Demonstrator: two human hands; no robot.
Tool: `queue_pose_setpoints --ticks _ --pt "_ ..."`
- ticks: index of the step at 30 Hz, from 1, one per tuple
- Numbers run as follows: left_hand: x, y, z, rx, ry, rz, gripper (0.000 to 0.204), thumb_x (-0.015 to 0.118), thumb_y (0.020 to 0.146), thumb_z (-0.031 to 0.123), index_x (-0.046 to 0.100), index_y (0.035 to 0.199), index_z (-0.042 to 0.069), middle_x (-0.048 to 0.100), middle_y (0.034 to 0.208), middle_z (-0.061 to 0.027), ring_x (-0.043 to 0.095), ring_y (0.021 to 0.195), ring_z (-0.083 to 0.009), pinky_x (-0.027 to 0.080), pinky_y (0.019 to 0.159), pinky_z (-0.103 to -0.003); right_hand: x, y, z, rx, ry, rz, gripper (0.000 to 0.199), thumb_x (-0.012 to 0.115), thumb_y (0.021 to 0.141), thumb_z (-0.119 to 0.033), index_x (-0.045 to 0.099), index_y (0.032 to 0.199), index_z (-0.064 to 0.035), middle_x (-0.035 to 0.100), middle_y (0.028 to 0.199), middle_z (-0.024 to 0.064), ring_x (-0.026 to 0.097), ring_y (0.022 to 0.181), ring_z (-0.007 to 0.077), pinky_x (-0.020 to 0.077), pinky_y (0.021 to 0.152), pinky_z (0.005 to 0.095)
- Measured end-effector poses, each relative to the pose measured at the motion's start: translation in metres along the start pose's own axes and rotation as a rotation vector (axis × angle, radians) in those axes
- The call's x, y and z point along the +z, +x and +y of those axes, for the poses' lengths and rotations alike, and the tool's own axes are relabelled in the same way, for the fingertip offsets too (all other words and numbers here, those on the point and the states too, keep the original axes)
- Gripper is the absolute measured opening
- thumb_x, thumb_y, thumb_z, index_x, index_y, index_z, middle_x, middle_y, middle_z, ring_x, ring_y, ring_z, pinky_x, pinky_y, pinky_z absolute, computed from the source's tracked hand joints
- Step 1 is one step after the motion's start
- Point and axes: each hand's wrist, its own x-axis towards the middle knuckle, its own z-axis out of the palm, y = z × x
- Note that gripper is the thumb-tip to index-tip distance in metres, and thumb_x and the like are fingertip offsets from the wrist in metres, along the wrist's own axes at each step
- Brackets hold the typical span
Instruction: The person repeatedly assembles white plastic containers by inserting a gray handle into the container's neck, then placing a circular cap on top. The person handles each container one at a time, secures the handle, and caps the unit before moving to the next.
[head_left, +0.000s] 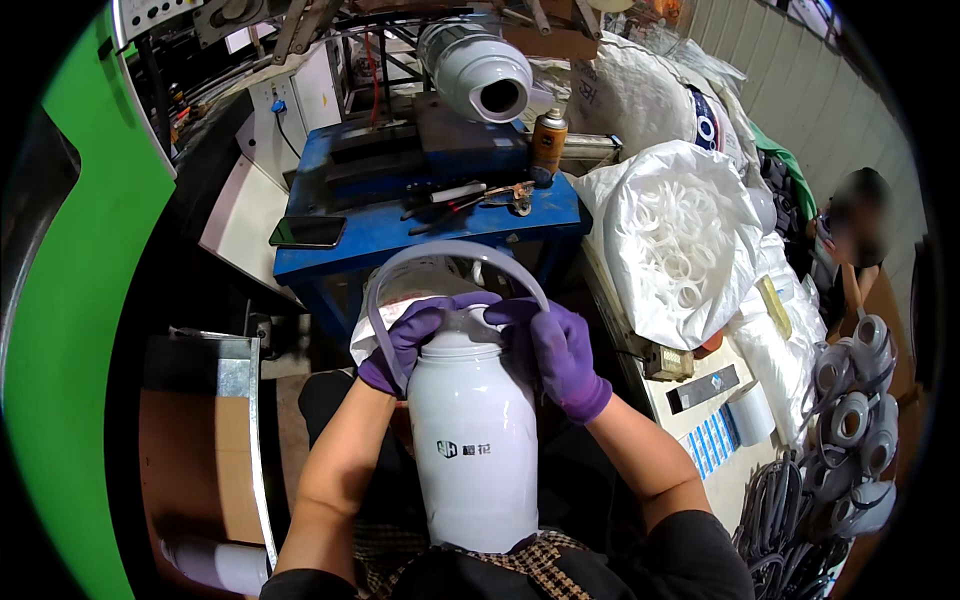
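A glossy white thermos flask body (472, 450) stands upright between my forearms, its base towards my lap. Its narrowed shoulder and neck lie between my two hands, both in purple gloves. My left hand (408, 340) is curled at the left of the neck, fingers bent over the top. From the right, my right hand (562, 350) closes on the shoulder, its fingertips near the left hand's. An arched grey plastic carrying handle (455, 250) rises over the neck. Its left end passes by my left hand, and its right end goes behind my right fingers. My gloves hide both joints.
A blue workbench (370, 235) ahead carries a phone (307, 231), pliers (440, 215) and a spray can (548, 146). Another flask body (478, 75) sits in the machine above. White rings (680, 240) fill a sack at right. Grey handles (775, 520) lie lower right; a person (850, 235) is beyond.
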Motion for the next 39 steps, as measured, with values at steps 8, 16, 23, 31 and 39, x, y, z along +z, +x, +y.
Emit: queue_pose_setpoints --ticks 8,16,23,31,39 --pt "-0.004 0.014 -0.006 0.108 0.212 -0.091 0.063 0.059 0.1 0.038 0.053 0.143 -0.007 0.064 0.135 -0.0166 0.063 0.123 -0.0254 0.048 0.109 -0.038 -0.01 0.011 -0.009 0.142 0.061 -0.039 0.054 0.051 0.105 -0.046 0.069 0.082 -0.0003 0.053 0.052 0.0013 0.039 0.04 0.0058 0.0318 0.043 0.0214" --pt "0.003 0.017 -0.004 0.082 0.081 -0.161 0.066 0.059 0.099 0.039 0.05 0.141 -0.011 0.065 0.13 -0.021 0.066 0.118 -0.0293 0.05 0.107 -0.039 -0.01 0.001 0.007 -0.101 -0.109 -0.052 0.033 0.061 0.095 -0.032 0.069 0.078 -0.0047 0.059 0.062 -0.0012 0.053 0.054 0.0116 0.0402 0.052 0.0292" --pt "0.004 0.023 -0.013 0.124 0.221 -0.088 0.073 0.059 0.096 0.051 0.058 0.133 -0.012 0.066 0.124 -0.0208 0.066 0.11 -0.0281 0.051 0.101 -0.039 -0.008 -0.01 0.0 -1.021 -0.642 -0.352 0.016 0.07 0.082 -0.028 0.071 0.088 -0.0133 0.061 0.078 0.0015 0.063 0.078 0.0223 0.051 0.08 0.0368" --pt "-0.013 0.019 -0.026 0.107 -0.057 0.069 0.06 0.049 0.104 0.045 0.059 0.133 -0.007 0.068 0.125 -0.0178 0.068 0.111 -0.027 0.053 0.101 -0.039 0.004 0.018 0.054 -0.011 -0.198 0.305 0.014 0.056 0.101 -0.01 0.067 0.1 -0.0022 0.056 0.091 0.0069 0.056 0.08 0.0153 0.0447 0.068 0.029" --pt "-0.03 0.03 -0.078 0.271 0.704 0.474 0.046 0.042 0.108 0.035 0.061 0.123 -0.005 0.069 0.119 -0.0182 0.067 0.108 -0.027 0.052 0.101 -0.037 -0.049 0.001 0.028 0.461 0.383 -0.098 0.043 0.06 0.102 -0.04 0.062 0.124 -0.0028 0.066 0.122 0.0068 0.061 0.113 0.0161 0.0482 0.102 0.0326"
